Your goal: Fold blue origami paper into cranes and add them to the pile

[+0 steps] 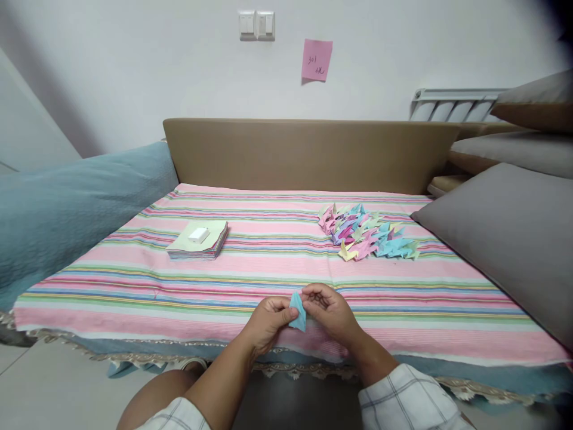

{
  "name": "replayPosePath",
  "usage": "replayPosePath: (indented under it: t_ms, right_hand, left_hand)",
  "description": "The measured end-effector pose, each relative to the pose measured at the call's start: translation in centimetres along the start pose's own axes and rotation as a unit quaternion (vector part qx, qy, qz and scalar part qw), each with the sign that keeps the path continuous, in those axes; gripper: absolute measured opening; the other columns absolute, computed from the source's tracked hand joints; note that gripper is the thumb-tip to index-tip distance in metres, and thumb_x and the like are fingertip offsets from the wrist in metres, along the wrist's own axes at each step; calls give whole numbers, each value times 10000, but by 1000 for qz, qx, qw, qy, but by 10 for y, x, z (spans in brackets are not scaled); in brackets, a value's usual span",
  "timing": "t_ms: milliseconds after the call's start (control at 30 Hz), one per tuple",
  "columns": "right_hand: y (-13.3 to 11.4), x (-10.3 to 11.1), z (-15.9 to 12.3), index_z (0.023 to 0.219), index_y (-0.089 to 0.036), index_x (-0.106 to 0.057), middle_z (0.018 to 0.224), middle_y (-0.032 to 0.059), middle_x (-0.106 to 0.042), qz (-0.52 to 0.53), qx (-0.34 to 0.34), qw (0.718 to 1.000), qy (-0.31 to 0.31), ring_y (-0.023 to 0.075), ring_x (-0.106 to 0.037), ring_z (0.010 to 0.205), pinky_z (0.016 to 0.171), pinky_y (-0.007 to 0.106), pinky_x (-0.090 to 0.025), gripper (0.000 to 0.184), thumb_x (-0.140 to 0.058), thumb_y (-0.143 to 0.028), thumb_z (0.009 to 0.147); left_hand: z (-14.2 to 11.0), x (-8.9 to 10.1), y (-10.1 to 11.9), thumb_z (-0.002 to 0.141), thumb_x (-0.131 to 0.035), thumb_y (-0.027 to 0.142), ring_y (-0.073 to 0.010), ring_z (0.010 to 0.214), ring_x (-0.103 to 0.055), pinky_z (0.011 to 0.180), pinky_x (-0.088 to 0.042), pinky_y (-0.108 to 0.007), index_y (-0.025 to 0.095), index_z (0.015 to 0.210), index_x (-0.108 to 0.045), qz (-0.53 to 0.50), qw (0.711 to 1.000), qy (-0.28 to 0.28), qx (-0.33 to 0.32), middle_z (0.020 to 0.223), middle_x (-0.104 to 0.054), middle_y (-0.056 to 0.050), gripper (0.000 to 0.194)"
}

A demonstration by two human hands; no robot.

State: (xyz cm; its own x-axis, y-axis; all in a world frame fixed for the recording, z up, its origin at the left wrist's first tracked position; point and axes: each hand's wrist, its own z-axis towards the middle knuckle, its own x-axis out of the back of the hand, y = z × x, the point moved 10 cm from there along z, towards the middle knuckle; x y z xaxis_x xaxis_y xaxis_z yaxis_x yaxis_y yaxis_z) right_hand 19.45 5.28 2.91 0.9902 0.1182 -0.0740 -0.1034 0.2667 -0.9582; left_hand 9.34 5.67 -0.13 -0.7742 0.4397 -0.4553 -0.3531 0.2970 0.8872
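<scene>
A small piece of light blue folded paper (pixel 297 313) is held up over the front of the striped cloth. My left hand (pixel 270 320) pinches it from the left, thumb lying across its face. My right hand (pixel 328 309) is at its right side, with fingers curled and fingertips at the paper's upper edge. At the back right lies a pile of folded paper cranes (pixel 364 233) in pink, blue, yellow, green and purple. On the left sits a stack of square paper sheets (pixel 219 243), pale yellow on top, bearing a small white block (pixel 199 235).
The striped cloth (pixel 268 263) covers the seat of a sofa with a brown backrest (pixel 308 155). Grey cushions (pixel 505 239) are piled at the right, and a blue-covered armrest (pixel 85 203) bounds the left. A pink note (pixel 317 60) and light switches (pixel 256 25) are on the wall.
</scene>
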Motion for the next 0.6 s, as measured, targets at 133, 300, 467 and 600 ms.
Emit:
replayPosePath:
  t_ms: [133, 300, 467, 600]
  right_hand:
    - [-25, -1, -2, 1080, -268, -620, 993, 53, -647, -172, 107, 979, -25, 176, -600, 842, 759, 328, -485, 297, -609, -249, 784]
    - [-50, -12, -11, 1196, -273, -550, 1069, 60, -638, -305, 255, 916, -59, 202, -562, 994, 835, 374, -470, 399, -546, -172, 810]
    - [-62, -16, -16, 1160, -258, -547, 1041, 59, -653, -364, 323, 873, -43, 194, -573, 943, 805, 374, -478, 380, -563, -149, 796]
    - [-66, -16, -15, 1060, -240, -565, 962, 60, -659, -373, 323, 869, -45, 188, -583, 883, 768, 365, -479, 280, -561, -167, 790]
  left_hand:
    - [-1, 3, -3, 571, -792, 332, -84, 517, -484, 547, -365, -210, 121, 592, -667, 10, 1000, 10, 12, 542, -594, 5, 247]
    - [0, 4, -6, 584, -782, 354, -86, 515, -486, 545, -360, -211, 103, 592, -658, 35, 999, 12, 19, 537, -598, -3, 280]
    - [1, 6, -6, 579, -782, 370, -83, 505, -479, 542, -355, -211, 104, 595, -660, 43, 999, 20, 24, 529, -596, 1, 292]
    - [0, 7, -5, 587, -778, 363, -88, 518, -490, 557, -369, -217, 103, 602, -664, 58, 998, 17, 19, 541, -605, -5, 283]
